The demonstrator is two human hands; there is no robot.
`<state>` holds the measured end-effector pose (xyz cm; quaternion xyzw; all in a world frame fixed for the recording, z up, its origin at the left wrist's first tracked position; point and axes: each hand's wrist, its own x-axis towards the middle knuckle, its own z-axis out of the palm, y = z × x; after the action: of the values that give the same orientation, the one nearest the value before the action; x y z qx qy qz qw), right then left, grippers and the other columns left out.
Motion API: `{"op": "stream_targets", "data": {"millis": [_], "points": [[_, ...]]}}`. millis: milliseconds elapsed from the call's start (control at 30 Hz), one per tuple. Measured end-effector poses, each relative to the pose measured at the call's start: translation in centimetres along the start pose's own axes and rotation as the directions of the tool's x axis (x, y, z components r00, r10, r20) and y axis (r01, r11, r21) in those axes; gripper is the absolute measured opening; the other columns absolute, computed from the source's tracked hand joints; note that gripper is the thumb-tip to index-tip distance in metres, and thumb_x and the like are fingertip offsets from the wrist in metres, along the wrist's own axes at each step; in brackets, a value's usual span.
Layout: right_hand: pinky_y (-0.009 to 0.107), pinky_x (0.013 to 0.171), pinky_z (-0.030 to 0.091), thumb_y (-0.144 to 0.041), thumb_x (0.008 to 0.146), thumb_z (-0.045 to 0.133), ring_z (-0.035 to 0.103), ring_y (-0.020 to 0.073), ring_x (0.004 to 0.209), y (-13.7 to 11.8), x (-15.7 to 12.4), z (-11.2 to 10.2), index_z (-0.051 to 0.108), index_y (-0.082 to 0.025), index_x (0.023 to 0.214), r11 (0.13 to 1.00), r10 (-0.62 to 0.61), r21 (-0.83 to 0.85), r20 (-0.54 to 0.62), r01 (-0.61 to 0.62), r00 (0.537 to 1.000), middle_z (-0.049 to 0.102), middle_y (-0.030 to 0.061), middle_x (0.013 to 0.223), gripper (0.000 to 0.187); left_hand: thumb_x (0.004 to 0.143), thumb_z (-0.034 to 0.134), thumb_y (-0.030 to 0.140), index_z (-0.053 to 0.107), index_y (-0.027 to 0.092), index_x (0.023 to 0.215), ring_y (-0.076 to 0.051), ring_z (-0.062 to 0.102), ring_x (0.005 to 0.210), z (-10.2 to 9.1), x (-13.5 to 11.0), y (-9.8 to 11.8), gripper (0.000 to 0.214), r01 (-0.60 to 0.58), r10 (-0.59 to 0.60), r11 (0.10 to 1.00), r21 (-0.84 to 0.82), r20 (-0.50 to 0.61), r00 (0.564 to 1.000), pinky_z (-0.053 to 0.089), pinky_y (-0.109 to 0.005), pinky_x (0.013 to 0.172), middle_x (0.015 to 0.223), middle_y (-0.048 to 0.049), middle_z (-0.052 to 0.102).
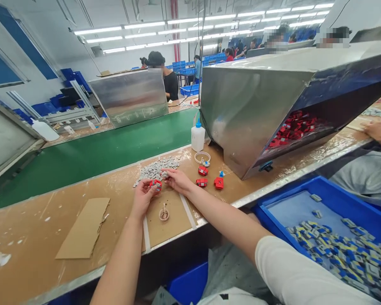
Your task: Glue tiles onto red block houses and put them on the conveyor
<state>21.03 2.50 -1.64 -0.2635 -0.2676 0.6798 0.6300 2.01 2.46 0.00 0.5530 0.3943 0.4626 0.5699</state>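
My left hand (142,195) is closed around a small red plastic part (156,185) with grey pieces on it. Just right of it, my right hand (177,180) pinches a small grey piece (164,174) between thumb and fingertips. Behind both hands spreads a pile of small grey pieces (157,168) on the brown table. Three more red parts lie to the right, one of them a blocky red part (219,183). A small round dish (164,214) with a thin stick in it stands in front of my hands.
A white squeeze bottle (197,136) with a blue cap stands by a ring (202,158). A metal bin (257,106) holds red parts. A blue crate (273,203) of grey, blue and yellow pieces sits right. Cardboard (82,231) lies left; a green belt (114,144) runs behind. A co-worker's hand (379,130) is far right.
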Motion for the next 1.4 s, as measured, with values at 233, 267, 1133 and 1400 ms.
{"op": "stream_targets", "data": {"millis": [233, 267, 1133, 1400], "points": [[0.047, 0.110, 0.052, -0.052, 0.072, 0.088, 0.072, 0.0244, 0.111, 0.4, -1.1, 1.2, 0.081, -0.021, 0.108, 0.902, -0.255, -0.353, 0.026, 0.247, 0.967, 0.079, 0.0075, 0.114, 0.048, 0.063, 0.096, 0.053, 0.062, 0.017, 0.101, -0.019, 0.072, 0.086, 0.1, 0.1, 0.0, 0.063, 0.000, 0.000, 1.000, 0.017, -0.006, 1.000, 0.063, -0.029, 0.073, 0.101, -0.0076, 0.074], [0.047, 0.111, 0.051, -0.052, 0.074, 0.086, 0.071, 0.0253, 0.114, 0.5, -1.3, 1.5, 0.082, -0.022, 0.109, 0.871, -0.282, -0.407, 0.050, 0.277, 0.958, 0.079, 0.0077, 0.117, 0.046, 0.062, 0.097, 0.052, 0.062, 0.017, 0.101, -0.019, 0.072, 0.085, 0.1, 0.1, 0.0, 0.063, 0.004, -0.004, 1.000, 0.015, -0.003, 1.000, 0.063, -0.029, 0.073, 0.100, -0.0072, 0.074], [0.048, 0.117, 0.049, -0.040, 0.098, 0.063, 0.068, 0.0265, 0.128, 2.0, -2.1, 1.5, 0.075, -0.024, 0.129, 0.519, -0.390, -0.725, 0.271, 0.453, 0.880, 0.073, 0.0099, 0.134, 0.038, 0.058, 0.099, 0.050, 0.065, 0.015, 0.096, -0.019, 0.074, 0.080, -0.3, 0.3, -0.7, 0.063, -0.042, 0.041, 0.999, 0.000, -0.143, 0.989, 0.062, -0.033, 0.078, 0.091, -0.0062, 0.075], [0.052, 0.123, 0.041, -0.033, 0.093, 0.071, 0.050, 0.0309, 0.147, -0.2, -2.1, 1.8, 0.040, -0.020, 0.161, 0.124, -0.328, -0.719, 0.621, 0.684, 0.712, 0.051, 0.0186, 0.158, 0.076, 0.059, 0.095, 0.062, 0.058, 0.017, 0.095, -0.022, 0.074, 0.079, 0.5, -0.4, 1.6, 0.068, -0.040, 0.046, 0.999, 0.033, -0.176, 0.983, 0.061, -0.032, 0.072, 0.091, -0.0079, 0.076]]}}
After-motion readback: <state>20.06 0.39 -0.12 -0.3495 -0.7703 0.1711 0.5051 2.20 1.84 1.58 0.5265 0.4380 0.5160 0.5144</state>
